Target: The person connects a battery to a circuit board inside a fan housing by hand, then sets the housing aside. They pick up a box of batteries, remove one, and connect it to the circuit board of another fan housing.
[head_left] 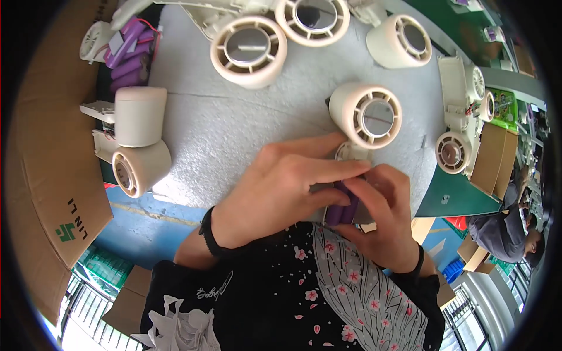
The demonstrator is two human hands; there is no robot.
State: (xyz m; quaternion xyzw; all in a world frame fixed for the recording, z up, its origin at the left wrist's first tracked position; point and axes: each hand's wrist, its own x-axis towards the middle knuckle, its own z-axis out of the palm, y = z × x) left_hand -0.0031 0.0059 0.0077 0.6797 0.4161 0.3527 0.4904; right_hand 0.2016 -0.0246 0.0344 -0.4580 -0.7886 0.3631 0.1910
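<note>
A cream handheld fan [366,117] lies near the front of the padded table, its round spoked head with a shiny centre pointing away from me. Its handle is opened, and a purple battery pack [341,212] shows at the handle's near end. My left hand [281,181] is closed over the handle from the left, fingertips meeting just below the head. From the right, my right hand [383,213] curls round the handle with thumb and fingers against the battery pack. What lies between the fingertips is hidden.
More round fan heads [249,50] stand at the back of the grey padded surface [205,117]. Cream fan parts [140,117] and purple batteries [132,64] line its left edge. Open housings [459,117] lie at the right. A large cardboard box [52,146] stands left; a person [497,234] sits far right.
</note>
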